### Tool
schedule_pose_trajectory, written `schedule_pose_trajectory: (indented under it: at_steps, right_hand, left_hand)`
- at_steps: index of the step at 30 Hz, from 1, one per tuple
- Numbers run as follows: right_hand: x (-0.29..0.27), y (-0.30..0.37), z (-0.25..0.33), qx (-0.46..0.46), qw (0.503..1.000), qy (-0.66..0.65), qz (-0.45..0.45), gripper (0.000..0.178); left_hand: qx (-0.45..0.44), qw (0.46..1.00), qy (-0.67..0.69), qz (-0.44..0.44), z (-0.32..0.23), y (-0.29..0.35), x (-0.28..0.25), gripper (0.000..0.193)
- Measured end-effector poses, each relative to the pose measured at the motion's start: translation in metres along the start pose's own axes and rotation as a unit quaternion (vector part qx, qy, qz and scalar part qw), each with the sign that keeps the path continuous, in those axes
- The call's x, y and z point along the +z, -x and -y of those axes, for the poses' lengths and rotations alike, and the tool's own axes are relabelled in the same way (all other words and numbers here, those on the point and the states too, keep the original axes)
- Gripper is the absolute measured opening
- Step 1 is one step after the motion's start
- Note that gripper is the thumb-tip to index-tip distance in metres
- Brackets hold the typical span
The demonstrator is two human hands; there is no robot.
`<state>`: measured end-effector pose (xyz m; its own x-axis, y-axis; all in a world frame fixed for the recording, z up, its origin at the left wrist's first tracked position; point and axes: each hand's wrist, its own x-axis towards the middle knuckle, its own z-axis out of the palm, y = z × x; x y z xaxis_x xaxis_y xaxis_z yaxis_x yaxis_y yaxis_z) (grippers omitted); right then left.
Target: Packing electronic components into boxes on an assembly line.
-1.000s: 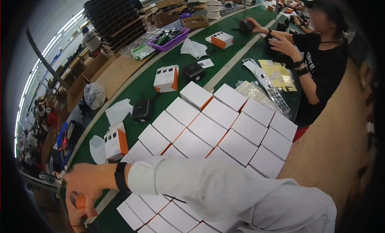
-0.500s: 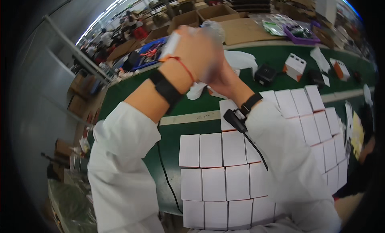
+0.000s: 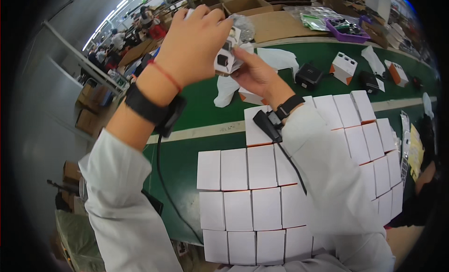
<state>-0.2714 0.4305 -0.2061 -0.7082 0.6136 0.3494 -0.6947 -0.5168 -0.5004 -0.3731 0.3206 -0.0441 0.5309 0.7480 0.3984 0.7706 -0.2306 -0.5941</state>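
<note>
The left hand (image 3: 199, 43), fingers curled over, is clamped on one small printed box (image 3: 223, 61), white with pictures of dark devices; the right hand (image 3: 256, 76) grips the same box from the other side, thumb along its edge, so the box sits between the two hands, raised over the green table (image 3: 196, 108). One red cord (image 3: 164, 75) rings the left wrist, and each wrist wears one black band, with a cable hanging from each. Just below the right hand, and partly hidden by it, stands one white-and-orange carton (image 3: 252, 97); two more like it, printed with dark devices, stand well to that hand's right. Three white wraps can be made out: one (image 3: 227, 90) below the gripped box, one just behind the right hand, one far to its right. Two black cases (image 3: 308, 75) rest to the right of the right hand. Nearer the body than both hands lie plain white boxes (image 3: 238, 210) in rows, at least four showing in each of the nearest three; the right sleeve covers some, so I cannot tell the total. Beyond the right hand, off to its right, sits one purple basket (image 3: 348, 38).
</note>
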Motion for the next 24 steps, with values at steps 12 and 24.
schedule_pose_trajectory:
  at_steps: [12,24]
  right_hand:
    - [-0.001,0.003,0.015,0.074,0.985,0.135,-0.081,0.035]
    - [0.021,-0.021,0.007,0.150,0.935,0.307,-0.095,0.052]
  left_hand:
    - [-0.113,0.964,0.234,-0.054,0.009,0.047,0.052,0.097]
    - [-0.336,0.907,0.202,-0.153,-0.035,0.100,0.100,0.100]
